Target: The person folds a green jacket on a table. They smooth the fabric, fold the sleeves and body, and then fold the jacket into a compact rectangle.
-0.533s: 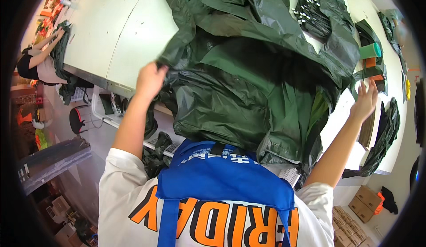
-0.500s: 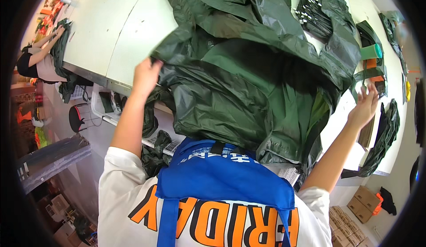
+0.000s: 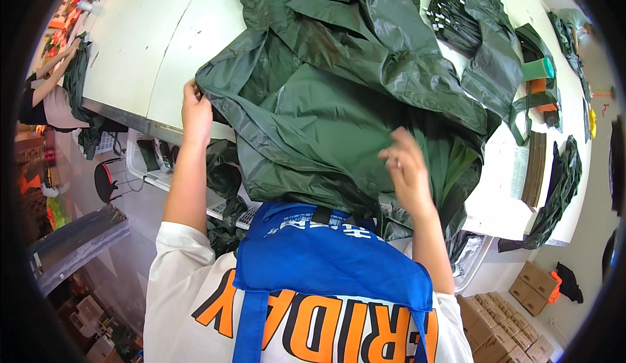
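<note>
A dark green raincoat (image 3: 313, 112) is spread over the near edge of the table, hanging toward my blue apron (image 3: 326, 246). Its front edge has a zipper and round snaps and lies turned back, baring the smooth inner side. At the coat's left corner, my left hand (image 3: 197, 115) pinches the edge between thumb and fingers. My right hand (image 3: 407, 171) is over the lower right part of the coat, slightly blurred. Its fingers are partly bent and apart, and I see nothing held in them.
The white table (image 3: 189, 30) carries a bundle of black strips with white tips (image 3: 450, 17), a green roll (image 3: 537, 69), a stack of brown card (image 3: 536, 167) and another dark garment (image 3: 554, 200). Far left, another person's arms (image 3: 55, 76) handle dark cloth. Cardboard boxes (image 3: 502, 324) stand lower right.
My right hand has moved in from the right side of the table to over the coat. The left hand has shifted left with the coat's edge, turning it open so the zipper shows.
</note>
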A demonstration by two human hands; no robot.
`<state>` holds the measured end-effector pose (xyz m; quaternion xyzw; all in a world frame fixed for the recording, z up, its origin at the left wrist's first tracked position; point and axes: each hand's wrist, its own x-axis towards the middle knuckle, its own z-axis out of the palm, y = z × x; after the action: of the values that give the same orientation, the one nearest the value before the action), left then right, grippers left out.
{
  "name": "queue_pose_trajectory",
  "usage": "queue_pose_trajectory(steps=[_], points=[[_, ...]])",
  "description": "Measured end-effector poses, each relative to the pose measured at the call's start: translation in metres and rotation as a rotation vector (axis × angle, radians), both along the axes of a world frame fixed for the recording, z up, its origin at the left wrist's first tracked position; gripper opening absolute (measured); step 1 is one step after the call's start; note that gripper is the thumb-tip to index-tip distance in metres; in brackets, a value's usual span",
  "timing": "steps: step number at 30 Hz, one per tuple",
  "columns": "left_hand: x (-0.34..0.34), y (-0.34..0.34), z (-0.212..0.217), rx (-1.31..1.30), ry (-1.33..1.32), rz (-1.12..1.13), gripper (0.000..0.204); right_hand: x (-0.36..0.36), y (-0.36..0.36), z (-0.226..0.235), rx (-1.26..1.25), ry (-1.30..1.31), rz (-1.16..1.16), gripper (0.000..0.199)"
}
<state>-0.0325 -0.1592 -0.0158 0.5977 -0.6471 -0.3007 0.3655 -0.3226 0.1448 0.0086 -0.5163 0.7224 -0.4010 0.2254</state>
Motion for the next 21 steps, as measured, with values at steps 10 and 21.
queue_pose_trajectory(steps=[10, 21], points=[[-0.114, 0.093, 0.033, 0.768, 0.732, -0.631, 0.052, -0.101, -0.048, 0.075, 0.157, -0.044, -0.060, 0.021], [-0.175, 0.045, 0.046, 0.912, 1.359, -0.644, 0.092, -0.082, 0.019, 0.084, 0.090, -0.859, -0.182, 0.027]])
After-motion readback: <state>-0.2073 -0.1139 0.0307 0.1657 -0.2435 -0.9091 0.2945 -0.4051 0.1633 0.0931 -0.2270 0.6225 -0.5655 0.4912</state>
